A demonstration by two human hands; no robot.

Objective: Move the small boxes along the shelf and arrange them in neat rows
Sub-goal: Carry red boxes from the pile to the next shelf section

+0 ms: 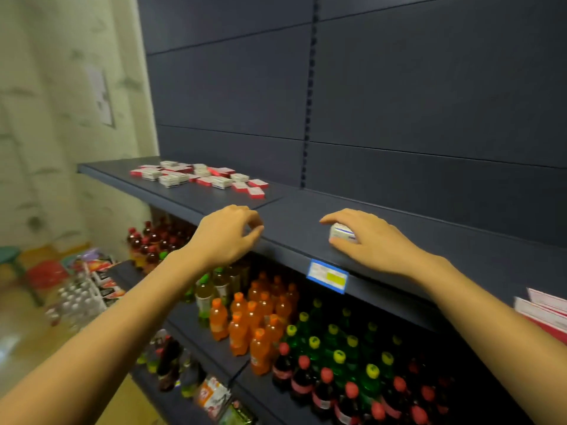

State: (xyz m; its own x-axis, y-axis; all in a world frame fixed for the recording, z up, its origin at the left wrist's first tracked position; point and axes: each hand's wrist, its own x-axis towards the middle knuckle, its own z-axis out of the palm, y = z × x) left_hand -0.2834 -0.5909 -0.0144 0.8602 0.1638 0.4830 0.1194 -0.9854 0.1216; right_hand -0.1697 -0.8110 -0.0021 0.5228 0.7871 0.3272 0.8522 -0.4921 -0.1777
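A loose heap of small red-and-white boxes (199,177) lies on the left part of the dark shelf (294,222), several of them askew. My right hand (365,237) grips one small white box (342,235) near the shelf's front edge, fingers curled over it and the thumb below. To its left, my left hand (230,233) hovers at the front edge with fingers loosely curled; nothing shows in it. Both hands are well to the right of the heap.
A blue price label (327,276) hangs on the shelf's front lip. The lower shelves hold orange, green and red-capped bottles (276,329). Red-and-white packs (543,311) poke in at the right edge. A dark back panel rises behind the shelf. Goods crowd the floor at left.
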